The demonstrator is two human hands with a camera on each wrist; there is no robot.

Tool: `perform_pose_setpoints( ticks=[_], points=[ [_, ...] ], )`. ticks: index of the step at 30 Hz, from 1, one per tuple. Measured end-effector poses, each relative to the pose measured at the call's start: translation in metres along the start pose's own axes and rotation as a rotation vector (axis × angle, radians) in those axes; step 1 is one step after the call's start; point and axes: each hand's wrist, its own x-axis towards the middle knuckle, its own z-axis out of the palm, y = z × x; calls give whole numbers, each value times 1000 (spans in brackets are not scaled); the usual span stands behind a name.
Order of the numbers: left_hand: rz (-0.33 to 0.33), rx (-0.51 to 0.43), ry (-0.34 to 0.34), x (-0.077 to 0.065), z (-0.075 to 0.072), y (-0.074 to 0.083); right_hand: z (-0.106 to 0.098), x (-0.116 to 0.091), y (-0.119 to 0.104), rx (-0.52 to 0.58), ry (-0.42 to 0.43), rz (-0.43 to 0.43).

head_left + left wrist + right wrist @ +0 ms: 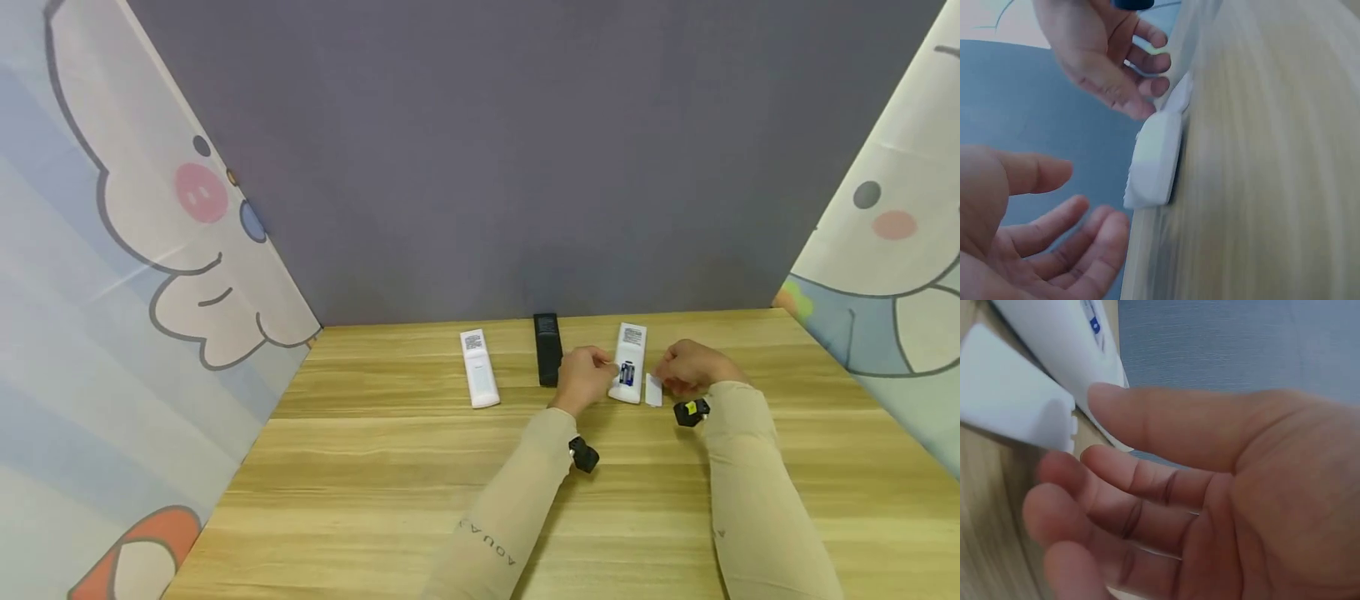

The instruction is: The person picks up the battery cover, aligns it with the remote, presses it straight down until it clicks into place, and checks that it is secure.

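A white remote control (632,337) lies back side up on the table, its battery compartment uncovered and blue batteries (627,374) seated inside. Beside its left edge is my left hand (583,377), thumb and fingers apart and holding nothing in the left wrist view. The loose white battery cover (653,391) lies just right of the remote. Over on its right side, my right hand (692,365) has loosely bent fingers. In the right wrist view the fingertips come right up to the tabbed end of the cover (1016,387), with nothing gripped between thumb and fingers.
Left of my left hand lies a black remote (547,346), and farther left another white remote (480,371) with its cover in place. A dark grey panel (480,167) rises along the table's back edge. Cartoon-printed cloths (150,275) hang at both sides.
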Motion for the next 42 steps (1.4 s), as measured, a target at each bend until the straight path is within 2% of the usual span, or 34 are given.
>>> perform_pose_setpoints(
  ticks=[2, 6, 12, 18, 25, 29, 33, 42],
  points=[
    [-19, 9, -33, -1, 6, 2, 1, 0, 2, -1, -2, 25],
    [-50, 77, -51, 1, 17, 5, 4, 1, 4, -23, -2, 38],
    [-113, 132, -37, 12, 28, 14, 4, 2, 5, -65, 20, 44],
    [-147, 271, -9, 22, 35, 24, 4, 1, 5, -64, 11, 49],
    [-179, 367, 17, 28, 42, 27, 5, 1, 4, -76, 20, 53],
    [-211, 380, 14, 36, 48, 25, 5, 2, 4, -78, 20, 55],
    [-230, 350, 15, 39, 50, 23, 5, 3, 5, -71, 19, 58],
    [-239, 297, 26, 31, 50, 23, 4, 3, 7, -66, 13, 55]
  ],
)
